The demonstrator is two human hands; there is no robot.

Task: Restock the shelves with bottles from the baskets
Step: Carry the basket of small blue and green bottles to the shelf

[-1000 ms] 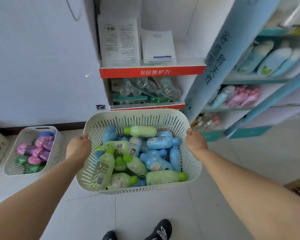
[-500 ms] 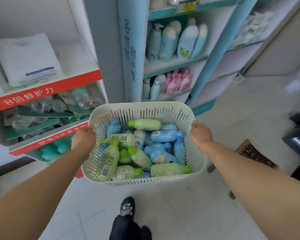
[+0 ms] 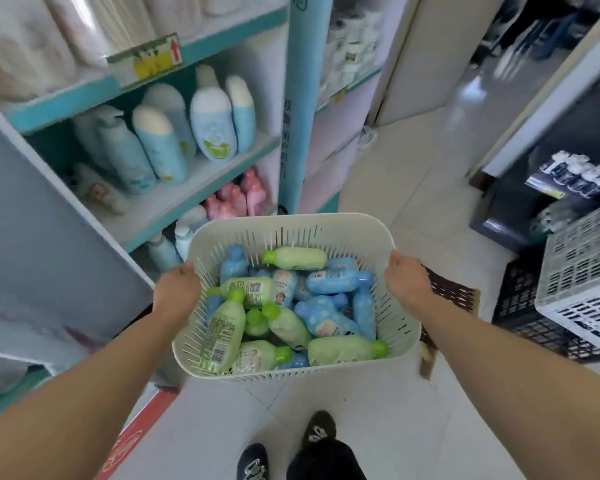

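Observation:
I carry a white slotted basket in front of me, above the floor. My left hand grips its left rim and my right hand grips its right rim. Inside lie several green bottles and several blue bottles, all on their sides in a heap. The teal-edged shelf stands at the upper left, holding large pale blue bottles. Pink bottles stand on the level below.
A teal upright post divides the shelf bays. White and black crates are stacked at the right. A dark woven mat lies on the tiled floor behind the basket. My shoes show at the bottom.
I have turned and walked right with the basket; the red-edged shelf and the second basket have left view, and the teal shelf with blue and pink bottles is now close on the left.

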